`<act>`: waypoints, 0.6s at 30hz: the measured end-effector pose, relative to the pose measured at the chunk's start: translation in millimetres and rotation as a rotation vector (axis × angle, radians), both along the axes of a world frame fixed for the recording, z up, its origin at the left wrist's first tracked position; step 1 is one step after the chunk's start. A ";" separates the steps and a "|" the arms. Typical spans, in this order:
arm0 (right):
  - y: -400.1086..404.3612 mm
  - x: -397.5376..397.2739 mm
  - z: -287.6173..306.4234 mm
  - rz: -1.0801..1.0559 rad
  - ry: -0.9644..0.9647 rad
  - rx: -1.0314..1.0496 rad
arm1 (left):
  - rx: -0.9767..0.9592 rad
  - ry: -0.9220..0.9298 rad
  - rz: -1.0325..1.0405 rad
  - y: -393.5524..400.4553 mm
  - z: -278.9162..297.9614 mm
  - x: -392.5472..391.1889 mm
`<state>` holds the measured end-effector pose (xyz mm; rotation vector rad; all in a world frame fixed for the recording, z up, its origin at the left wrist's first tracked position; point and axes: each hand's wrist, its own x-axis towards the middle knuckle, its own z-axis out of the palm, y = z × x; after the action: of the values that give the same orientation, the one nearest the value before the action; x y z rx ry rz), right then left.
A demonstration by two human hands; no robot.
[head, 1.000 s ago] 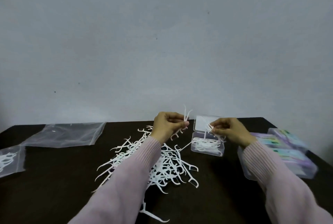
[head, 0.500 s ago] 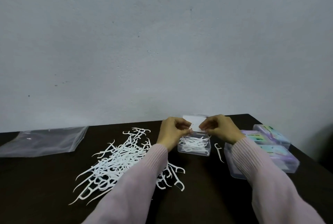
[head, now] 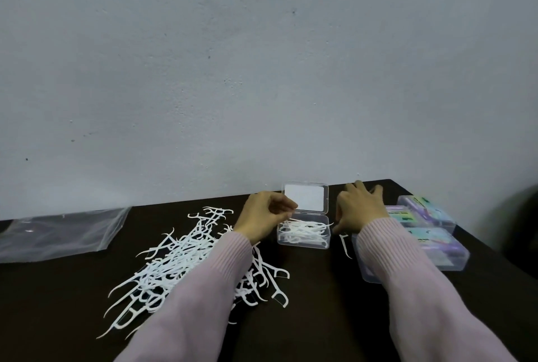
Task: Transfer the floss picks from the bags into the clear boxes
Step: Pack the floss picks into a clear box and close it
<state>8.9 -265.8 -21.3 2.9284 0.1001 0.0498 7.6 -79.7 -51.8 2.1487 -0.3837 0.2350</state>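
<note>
- Both hands have parted since half a second ago: right hand (head: 360, 210) now lies beside the clear box (head: 304, 234), fingers spread, holding nothing.
- Loose floss picks (head: 186, 262) are partly hidden under the left sleeve (head: 203, 289).
- Left hand (head: 263, 222) curls at the box's left edge; whether it pinches a pick is unclear.
- Dark table (head: 320, 318), empty bag (head: 58, 233), grey wall (head: 262, 70).

Plain pale grey wall (head: 262, 70), speckled with small dark marks, behind a dark brown table (head: 320, 318). Dim, even light. Deep shadow past the table's right edge.
</note>
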 end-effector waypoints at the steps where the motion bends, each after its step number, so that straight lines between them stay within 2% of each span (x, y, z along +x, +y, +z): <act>1: -0.6 -0.5 -0.1 -0.007 0.016 -0.025 | 0.030 -0.011 -0.001 1.8 -0.3 0.4; 7: 6.0 0.7 -6.7 -0.034 0.004 -0.054 | 0.180 -0.036 0.017 9.1 -1.9 4.3; 13: 6.7 2.8 -11.9 -0.066 -0.016 0.003 | 0.143 -0.017 0.003 6.6 -2.7 1.6; 18: 6.0 1.6 -12.9 -0.038 0.042 0.053 | 0.126 -0.012 -0.019 6.9 -2.1 -0.2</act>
<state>10.5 -259.8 -34.3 2.9837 0.0500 -0.0145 7.4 -72.7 -53.9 2.2671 -0.4363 0.2177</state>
